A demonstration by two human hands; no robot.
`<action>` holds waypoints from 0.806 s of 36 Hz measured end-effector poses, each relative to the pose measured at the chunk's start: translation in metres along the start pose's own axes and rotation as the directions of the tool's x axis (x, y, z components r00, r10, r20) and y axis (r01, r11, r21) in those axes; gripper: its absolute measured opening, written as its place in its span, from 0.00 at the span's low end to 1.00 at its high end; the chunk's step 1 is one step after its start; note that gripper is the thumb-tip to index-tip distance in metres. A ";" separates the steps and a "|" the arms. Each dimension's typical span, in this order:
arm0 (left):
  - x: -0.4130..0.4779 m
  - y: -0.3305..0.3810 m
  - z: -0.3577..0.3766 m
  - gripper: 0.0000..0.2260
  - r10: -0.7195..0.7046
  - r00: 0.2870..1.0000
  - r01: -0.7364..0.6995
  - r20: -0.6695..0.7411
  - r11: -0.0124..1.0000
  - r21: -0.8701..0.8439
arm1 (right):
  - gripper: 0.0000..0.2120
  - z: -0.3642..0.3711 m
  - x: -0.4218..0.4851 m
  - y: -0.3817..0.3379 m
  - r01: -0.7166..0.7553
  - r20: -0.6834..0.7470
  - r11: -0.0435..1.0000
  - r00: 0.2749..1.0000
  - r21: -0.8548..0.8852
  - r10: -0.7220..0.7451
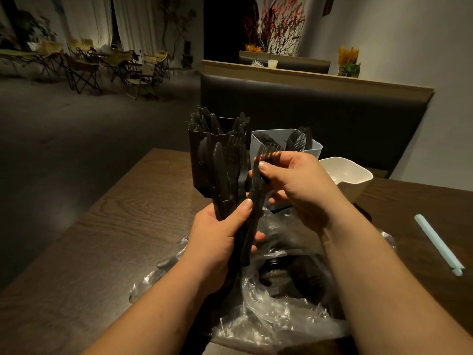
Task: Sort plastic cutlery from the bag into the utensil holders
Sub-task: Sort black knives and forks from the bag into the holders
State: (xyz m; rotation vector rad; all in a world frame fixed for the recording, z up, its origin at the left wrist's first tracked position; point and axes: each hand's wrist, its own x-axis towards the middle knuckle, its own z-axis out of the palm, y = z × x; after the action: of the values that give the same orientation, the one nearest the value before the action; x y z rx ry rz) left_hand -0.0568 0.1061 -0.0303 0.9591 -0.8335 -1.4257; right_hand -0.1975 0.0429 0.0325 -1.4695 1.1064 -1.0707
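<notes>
My left hand (220, 239) grips a bundle of black plastic cutlery (225, 180), knives and forks standing upright above the table. My right hand (294, 185) pinches one black fork (266, 153) at the right side of that bundle. Under my hands lies the clear plastic bag (268, 308) with more black cutlery inside. Behind the bundle stands a black utensil holder (197, 149) full of black pieces. To its right a light blue holder (258, 142) carries black spoons, and a white holder (353, 175) lies tilted further right.
The dark wooden table (115, 239) has its left edge close by. A pale blue stick-like object (437, 244) lies at the right. A dark padded bench back (320, 111) rises behind the holders. Folding chairs stand across the floor at far left.
</notes>
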 end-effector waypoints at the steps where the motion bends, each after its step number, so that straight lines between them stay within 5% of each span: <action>1: 0.000 0.001 0.000 0.13 -0.008 1.000 0.008 0.002 1.000 -0.007 | 0.07 -0.001 0.001 0.000 0.000 0.001 0.999 1.000 -0.038 0.000; 12: -0.002 0.003 0.001 0.10 -0.022 1.000 0.022 0.011 1.000 0.007 | 0.07 -0.001 -0.001 -0.001 0.007 0.033 0.998 0.999 0.065 -0.009; 18: -0.001 0.003 0.002 0.10 0.011 1.000 -0.011 0.000 0.996 -0.085 | 0.06 -0.011 0.008 -0.015 0.139 -0.244 0.986 0.963 0.095 -0.112; 24: 0.004 0.001 0.001 0.09 0.013 0.998 -0.020 -0.063 0.995 -0.103 | 0.06 -0.041 0.024 -0.041 0.443 -0.670 0.875 0.711 0.194 -0.212; 29: 0.006 -0.001 -0.001 0.10 -0.005 0.999 0.001 -0.052 0.997 -0.075 | 0.07 -0.045 0.049 -0.044 0.543 -0.788 0.832 0.461 -0.113 -0.408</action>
State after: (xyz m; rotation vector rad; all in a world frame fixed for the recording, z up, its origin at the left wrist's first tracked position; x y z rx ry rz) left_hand -0.0558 0.1008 -0.0323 0.9370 -0.7350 -1.4185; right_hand -0.2258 -0.0079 0.0868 -1.1892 1.1472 -2.3403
